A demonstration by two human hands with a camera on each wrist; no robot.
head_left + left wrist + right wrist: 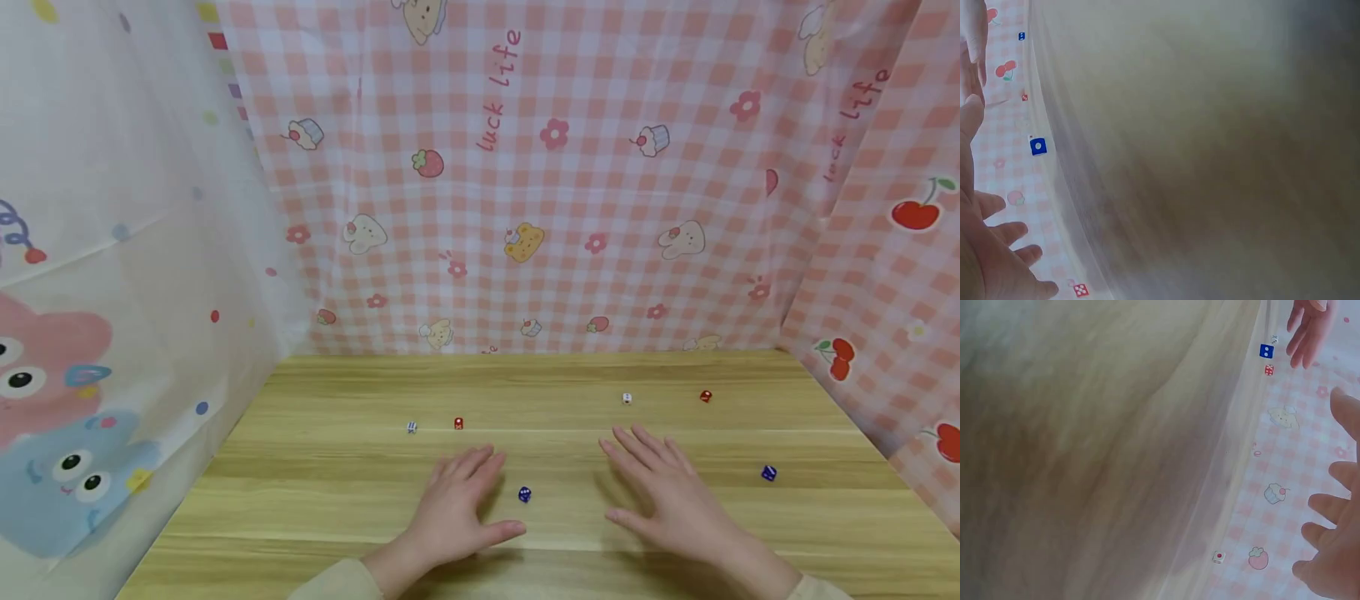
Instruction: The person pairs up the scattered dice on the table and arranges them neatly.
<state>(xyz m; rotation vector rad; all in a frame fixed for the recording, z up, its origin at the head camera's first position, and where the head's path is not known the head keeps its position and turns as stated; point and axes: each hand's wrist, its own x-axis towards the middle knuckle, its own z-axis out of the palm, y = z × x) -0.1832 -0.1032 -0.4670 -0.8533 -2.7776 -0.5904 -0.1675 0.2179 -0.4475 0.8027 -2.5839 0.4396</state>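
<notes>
Both hands hover over the wooden table with their fingers spread and nothing in them. A blue die point(525, 495) lies closest to my left hand point(454, 508), just right of its thumb and index finger. Beyond those fingertips sit a red die point(459, 423) and a white die point(412, 427). My right hand point(667, 496) has a second white die point(627, 399) ahead of its fingertips. Another red die point(706, 397) is farther right, and another blue die point(769, 473) lies to the right of this hand. The right wrist view also catches a white die point(1219, 557) near the fingers.
The light wood table point(337, 475) meets a pink checked cloth point(480, 192) at its back edge. A pale cartoon-printed sheet point(150, 275) hangs at the left, and a cherry-printed checked cloth point(877, 275) borders the right side.
</notes>
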